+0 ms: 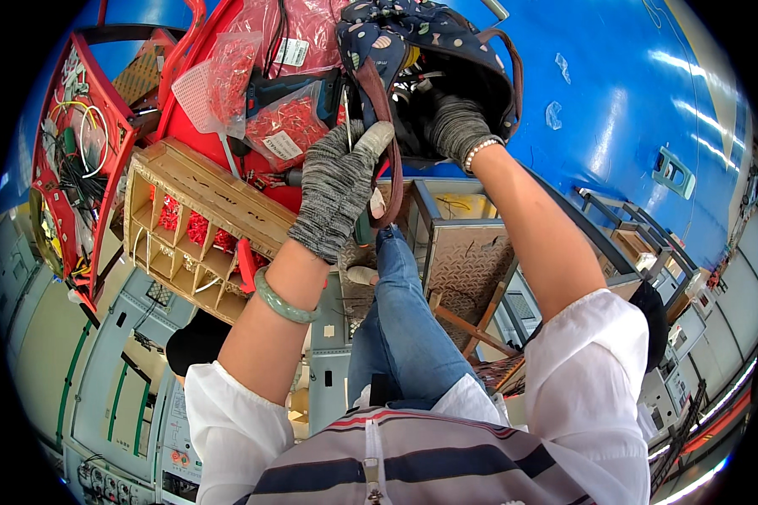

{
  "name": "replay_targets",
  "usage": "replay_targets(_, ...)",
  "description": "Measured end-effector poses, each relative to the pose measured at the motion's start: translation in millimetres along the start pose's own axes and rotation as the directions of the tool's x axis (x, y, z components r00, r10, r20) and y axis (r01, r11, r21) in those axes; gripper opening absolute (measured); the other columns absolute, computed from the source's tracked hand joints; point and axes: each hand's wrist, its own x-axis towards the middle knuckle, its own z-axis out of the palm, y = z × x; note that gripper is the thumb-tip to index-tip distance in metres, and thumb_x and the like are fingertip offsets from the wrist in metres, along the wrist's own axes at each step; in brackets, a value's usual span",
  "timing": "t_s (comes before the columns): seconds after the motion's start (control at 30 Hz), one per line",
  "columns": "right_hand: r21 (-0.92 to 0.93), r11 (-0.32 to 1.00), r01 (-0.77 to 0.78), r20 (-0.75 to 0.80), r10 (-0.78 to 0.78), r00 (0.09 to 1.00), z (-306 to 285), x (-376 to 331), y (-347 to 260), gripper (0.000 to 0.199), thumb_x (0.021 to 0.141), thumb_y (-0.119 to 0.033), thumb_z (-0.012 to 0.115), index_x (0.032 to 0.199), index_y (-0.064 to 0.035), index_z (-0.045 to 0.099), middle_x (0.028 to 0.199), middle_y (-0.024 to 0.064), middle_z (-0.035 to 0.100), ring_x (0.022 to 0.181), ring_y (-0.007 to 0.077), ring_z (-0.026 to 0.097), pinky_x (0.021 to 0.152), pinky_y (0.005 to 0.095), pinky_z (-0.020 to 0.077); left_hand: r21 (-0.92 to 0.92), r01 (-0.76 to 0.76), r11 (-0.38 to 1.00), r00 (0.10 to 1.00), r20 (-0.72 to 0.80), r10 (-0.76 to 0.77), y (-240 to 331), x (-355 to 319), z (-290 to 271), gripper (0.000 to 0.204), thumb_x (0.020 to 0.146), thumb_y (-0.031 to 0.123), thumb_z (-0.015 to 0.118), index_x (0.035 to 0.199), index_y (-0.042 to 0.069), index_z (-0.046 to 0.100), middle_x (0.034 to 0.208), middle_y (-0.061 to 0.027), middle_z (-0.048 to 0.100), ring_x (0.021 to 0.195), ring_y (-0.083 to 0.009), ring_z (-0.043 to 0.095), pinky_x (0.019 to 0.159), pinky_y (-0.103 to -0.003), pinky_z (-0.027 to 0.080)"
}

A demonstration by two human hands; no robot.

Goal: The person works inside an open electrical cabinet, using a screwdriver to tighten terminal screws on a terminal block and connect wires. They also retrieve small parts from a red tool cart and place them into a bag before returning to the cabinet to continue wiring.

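- Overall, blue floor [598,84] lies beyond the work area; anything tipped off the right side would probably end up there.
- Red table [194,139]: crowded with packets and tools. Likely fault: a sweep of the left forearm drags something loose.
- Dotted navy bag [429,34]: at the right of the table, mouth open toward the person. Its support is not fully visible; a hard pull could tip it and spill the contents.
- Wooden compartment box [219,189]: beside the left forearm, red parts in its cells. An elbow knock could mix or scatter them.
- Hands apart. Left hand [337,181] closed round a slim metal item, just beside the strap. Right hand [461,130] inside the bag mouth, fingers hidden; cannot tell whether they grip anything. Risk: a blind reach meets a sharp edge.
- Clear parts packet [286,126]: near the left fingers; a snag might tear it.
- Brown strap [377,97]: could loop the left wrist and pull the bag along.
- Slim metal item [345,109]: points up past the glove; might catch fabric or slip.
- Bead bracelet [483,151]: at the bag rim; could hook the edge and snap.
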Motion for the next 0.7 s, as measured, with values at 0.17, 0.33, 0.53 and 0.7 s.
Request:
replay_targets(0.17, 0.151, 0.98, -0.128, -0.231, 0.161, 0.959, 18, 5, 1, 0.041, 0.081, -0.035, 0.058, 0.114, -0.0112, 0.055, 0.11, 0.0191, 0.059, 0.101, 0.0354, 0.057, 0.086, 0.0431, 0.0461, 0.039, -0.066, 0.997, 0.998, -0.013, 0.067, -5, 3, -1, 0.025, 0.086, 0.028, 0.063, 0.08, 0.004, 0.062, 0.062, -0.0003, 0.055, 0.043, -0.0095, 0.05, 0.041, -0.024, 0.04)
replay_targets(0.33, 0.308, 0.951, -0.033, 0.011, 0.031, 0.999, 3, 8, 13, 0.046, 0.082, -0.038, 0.059, 0.122, -0.0147, 0.056, 0.118, 0.018, 0.057, 0.107, 0.0349, 0.055, 0.092, 0.0399, 0.044, -0.005, -0.043, 0.999, 0.999, 0.003, 0.043, -5, 6, 0, 0.026, 0.086, 0.029, 0.064, 0.079, 0.005, 0.063, 0.063, 0.0009, 0.055, 0.047, -0.0078, 0.048, 0.044, -0.024, 0.039)
replay_targets(0.53, 0.288, 0.951, 0.114, 0.044, -0.132, 0.99, 2, -5, 12, 0.043, 0.085, -0.04, 0.053, 0.119, -0.0127, 0.059, 0.115, 0.0197, 0.058, 0.105, 0.0347, 0.056, 0.09, 0.04, 0.0448, 0.012, -0.031, 0.999, 0.999, -0.026, 0.031, -4, 3, 3, 0.026, 0.085, 0.03, 0.065, 0.079, 0.005, 0.063, 0.063, 0.0006, 0.055, 0.048, -0.0078, 0.047, 0.044, -0.024, 0.039)
replay_targets(0.7, -0.037, 0.982, 0.186, 0.094, -0.182, 0.979, 4, -20, -11, 0.044, 0.087, -0.043, 0.047, 0.116, -0.0126, 0.059, 0.108, 0.02, 0.059, 0.097, 0.0349, 0.058, 0.085, 0.0418, 0.0469, -0.011, -0.027, 1.0, 0.999, -0.03, 0.026, -5, -2, 2, 0.025, 0.085, 0.03, 0.066, 0.078, 0.007, 0.063, 0.063, 0.0014, 0.054, 0.048, -0.0076, 0.047, 0.043, -0.023, 0.039)
